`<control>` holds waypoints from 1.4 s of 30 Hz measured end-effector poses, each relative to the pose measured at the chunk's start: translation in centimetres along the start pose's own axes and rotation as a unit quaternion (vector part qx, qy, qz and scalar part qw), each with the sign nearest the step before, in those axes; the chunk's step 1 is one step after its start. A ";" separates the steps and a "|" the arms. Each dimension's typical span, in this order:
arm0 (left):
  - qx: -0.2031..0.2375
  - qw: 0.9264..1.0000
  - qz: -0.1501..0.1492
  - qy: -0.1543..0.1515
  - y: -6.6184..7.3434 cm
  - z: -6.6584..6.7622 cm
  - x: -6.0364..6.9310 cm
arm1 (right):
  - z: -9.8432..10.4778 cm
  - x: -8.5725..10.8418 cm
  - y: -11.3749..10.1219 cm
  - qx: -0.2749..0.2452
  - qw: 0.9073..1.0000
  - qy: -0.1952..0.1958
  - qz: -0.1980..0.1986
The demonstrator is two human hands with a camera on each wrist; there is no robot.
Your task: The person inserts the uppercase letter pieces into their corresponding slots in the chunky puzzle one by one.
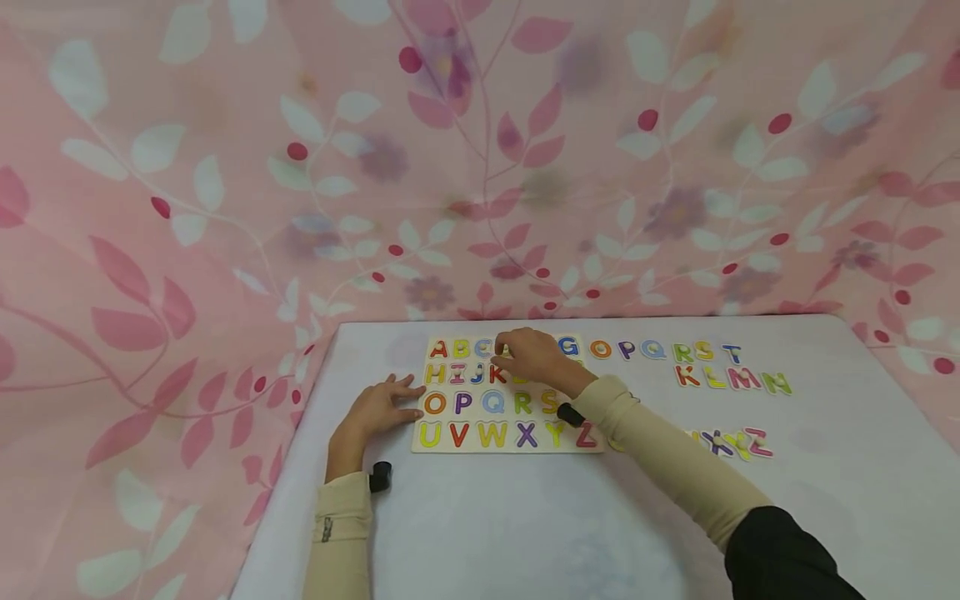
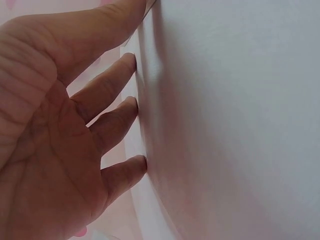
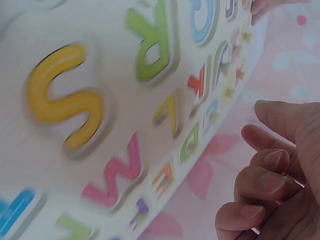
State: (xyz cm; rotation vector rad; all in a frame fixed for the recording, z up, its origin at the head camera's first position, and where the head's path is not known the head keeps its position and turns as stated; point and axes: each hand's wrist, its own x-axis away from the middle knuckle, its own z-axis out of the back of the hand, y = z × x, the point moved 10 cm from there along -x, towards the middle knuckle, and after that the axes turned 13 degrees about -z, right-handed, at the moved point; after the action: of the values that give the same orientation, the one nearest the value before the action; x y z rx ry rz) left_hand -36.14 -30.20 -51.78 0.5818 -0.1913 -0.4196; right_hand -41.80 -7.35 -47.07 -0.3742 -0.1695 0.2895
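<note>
Alphabet board: the wooden alphabet board point(image 1: 478, 418) lies flat near the far side of the counter point(image 1: 510, 533), its four rows of coloured capitals upright to me.
Rows: I read A, B, C and G along the top, with the stretch between C and G under my hand; the bottom row runs from U point(image 1: 431, 435) to Z point(image 1: 587, 435).
Knobs: small raised knobs show on some letters toward the left end, A point(image 1: 438, 349) and H point(image 1: 434, 374) among them.
Right grip: my right grip point(image 1: 534, 357) is over the upper rows, fingertips near C point(image 1: 483, 348); thumb and index stand slightly apart, the other fingers loosely bent, with nothing seen between them.
Left grip: my left grip point(image 1: 377, 408) is spread wide, fingertips at the board's left edge and holding nothing.
Loose letters: right of the board sit O point(image 1: 600, 349), P, Q, R, S and T; nearer me, K, L, M point(image 1: 744, 379) and N; nearer yet, X, Y and Z point(image 1: 758, 442), more partly hidden by my right sleeve point(image 1: 667, 450).
Wrists: a black camera point(image 1: 381, 477) is on my left one, another on my right.
Backdrop: pink cloth point(image 1: 225, 275) with leaves and berries hangs behind the counter.
</note>
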 end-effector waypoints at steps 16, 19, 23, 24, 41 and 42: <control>0.012 1.000 0.000 0.004 -0.2 0.0 0.2 | 4.4 5.7 9.1 -0.014 0.998 0.050 -0.042; 0.007 1.000 -0.004 0.002 -0.2 0.0 0.2 | 5.1 6.8 11.8 -0.012 0.996 0.053 -0.068; 0.004 1.000 -0.005 -0.003 -0.2 -0.1 0.2 | 5.8 8.1 15.5 -0.008 0.994 0.058 -0.093; 0.004 1.000 -0.006 -0.004 -0.1 -0.1 0.2 | 5.9 8.4 16.4 -0.010 0.993 0.060 -0.099; 0.007 1.000 0.000 -0.006 0.1 0.0 0.2 | 5.8 12.2 27.0 -0.016 0.980 0.041 -0.192; 0.008 1.000 -0.001 -0.006 0.1 0.1 0.2 | 5.8 12.2 27.3 -0.016 0.980 0.039 -0.195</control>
State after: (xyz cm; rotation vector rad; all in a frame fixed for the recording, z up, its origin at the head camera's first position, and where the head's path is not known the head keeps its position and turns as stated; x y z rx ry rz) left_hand -35.93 -30.22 -51.66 0.5950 -0.2057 -0.4230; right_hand -38.20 22.62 -50.88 -0.3756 -0.1665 -0.1158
